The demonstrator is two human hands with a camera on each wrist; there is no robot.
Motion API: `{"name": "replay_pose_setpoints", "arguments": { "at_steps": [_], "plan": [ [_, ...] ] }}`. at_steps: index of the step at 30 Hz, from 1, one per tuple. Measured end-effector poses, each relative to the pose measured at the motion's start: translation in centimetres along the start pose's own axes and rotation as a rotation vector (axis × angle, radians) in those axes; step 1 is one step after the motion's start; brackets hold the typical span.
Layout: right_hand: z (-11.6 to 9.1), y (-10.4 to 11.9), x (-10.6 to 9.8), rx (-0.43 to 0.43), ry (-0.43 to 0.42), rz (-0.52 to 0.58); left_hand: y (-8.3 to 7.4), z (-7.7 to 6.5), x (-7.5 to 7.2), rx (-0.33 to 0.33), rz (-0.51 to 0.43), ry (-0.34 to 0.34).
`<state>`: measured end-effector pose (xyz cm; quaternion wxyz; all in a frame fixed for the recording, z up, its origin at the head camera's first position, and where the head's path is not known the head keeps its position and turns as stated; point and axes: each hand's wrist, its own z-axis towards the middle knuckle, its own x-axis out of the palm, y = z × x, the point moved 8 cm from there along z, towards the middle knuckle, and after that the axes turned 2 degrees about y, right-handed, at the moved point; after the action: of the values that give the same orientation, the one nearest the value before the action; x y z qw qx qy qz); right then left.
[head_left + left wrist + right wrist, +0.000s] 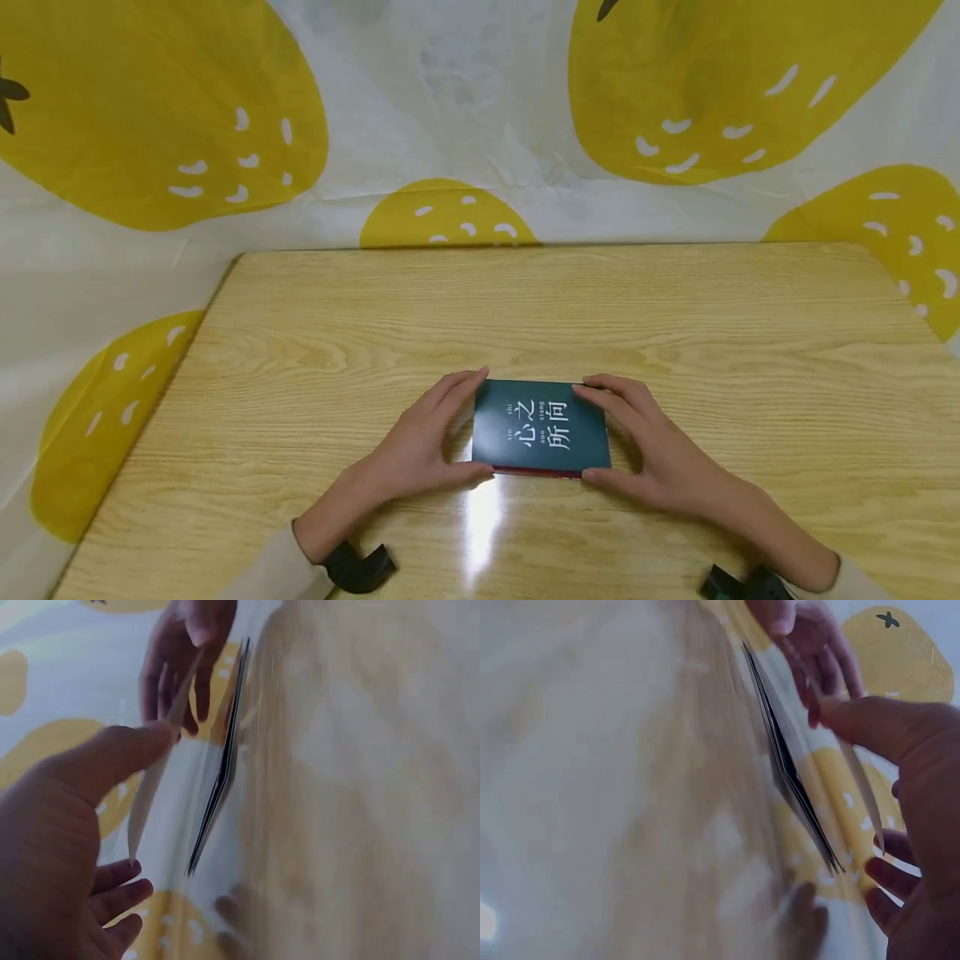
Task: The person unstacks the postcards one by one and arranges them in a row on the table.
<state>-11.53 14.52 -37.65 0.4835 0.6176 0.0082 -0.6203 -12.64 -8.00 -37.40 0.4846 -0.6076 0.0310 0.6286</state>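
A dark green card (540, 427) with white Chinese characters is held level between both hands near the table's front. My left hand (420, 437) grips its left end, thumb on the near edge and fingers at the far edge. The right hand (654, 450) grips the right end in the same way. From the side, in the left wrist view, the held card (152, 787) is raised above a thin, slightly bent stack of cards or sheets (223, 761) lying on the table. The right wrist view shows the same stack (789, 769) below the card (862, 780). A reddish edge (536, 472) peeks out beneath the card.
The wood-grain table (337, 317) has a bright light reflection near its front. A white curtain (450, 100) with yellow fruit prints hangs behind it and along the left side. Black straps (360, 571) sit on the wrists.
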Motion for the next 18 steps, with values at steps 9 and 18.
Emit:
{"name": "replay_pose_setpoints", "arguments": {
  "at_steps": [9,18],
  "plan": [
    [1.6,-0.2,-1.3,0.021,-0.012,-0.011,0.2,1.5,-2.0,0.01,-0.063,-0.016],
    [2.9,-1.1,-2.3,0.006,-0.062,0.06,1.1,2.4,-3.1,-0.032,-0.104,-0.042]
  ]
}}
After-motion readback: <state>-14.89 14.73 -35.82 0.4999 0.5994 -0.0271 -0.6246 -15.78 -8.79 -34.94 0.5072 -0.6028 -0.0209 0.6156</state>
